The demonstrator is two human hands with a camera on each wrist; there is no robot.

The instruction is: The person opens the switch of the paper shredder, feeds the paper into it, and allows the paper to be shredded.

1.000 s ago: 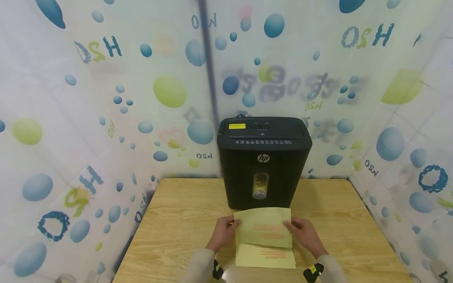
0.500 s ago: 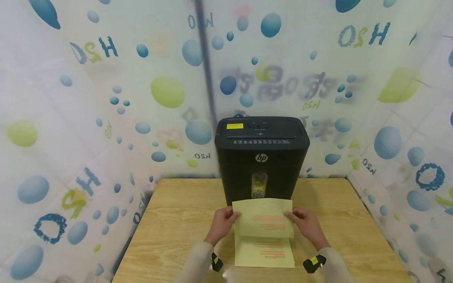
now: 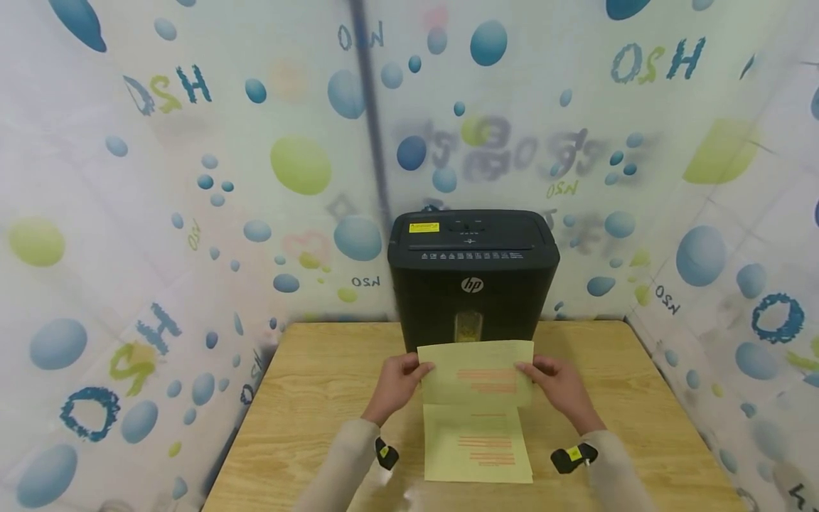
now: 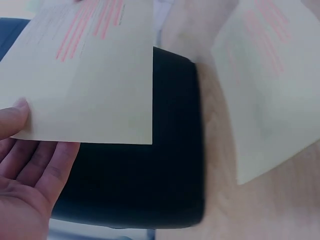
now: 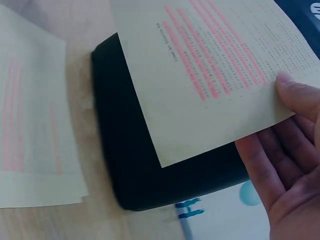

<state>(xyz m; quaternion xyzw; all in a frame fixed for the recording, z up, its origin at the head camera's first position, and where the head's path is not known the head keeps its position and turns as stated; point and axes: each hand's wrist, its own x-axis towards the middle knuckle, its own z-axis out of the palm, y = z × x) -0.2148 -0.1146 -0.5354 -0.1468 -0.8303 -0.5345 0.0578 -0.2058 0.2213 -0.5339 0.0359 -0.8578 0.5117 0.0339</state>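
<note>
- Yellow sheet [image 3: 475, 371] with pink-highlighted lines is held off the wooden table [image 3: 320, 412], in front of the black shredder [image 3: 472, 274] and covering the lower part of its window.
- Left hand [image 3: 397, 384] pinches the sheet's left edge — thumb on top, fingers beneath; right hand [image 3: 559, 387] pinches the right edge the same way.
- More yellow paper [image 3: 476, 444] lies flat on the table just below the held sheet, between the two forearms.
- Shredder's bin has a small clear window [image 3: 469, 326] showing yellowish shreds inside, though how full it is cannot be told.
- Only the head view shows the shredder's top slot and yellow label; the wrist views look from under the sheet — the right one makes out printed text and pink lines, plus several sheets at the stack's edge.
- Printed bubble-patterned curtain [image 3: 192, 178] surrounds the table.
</note>
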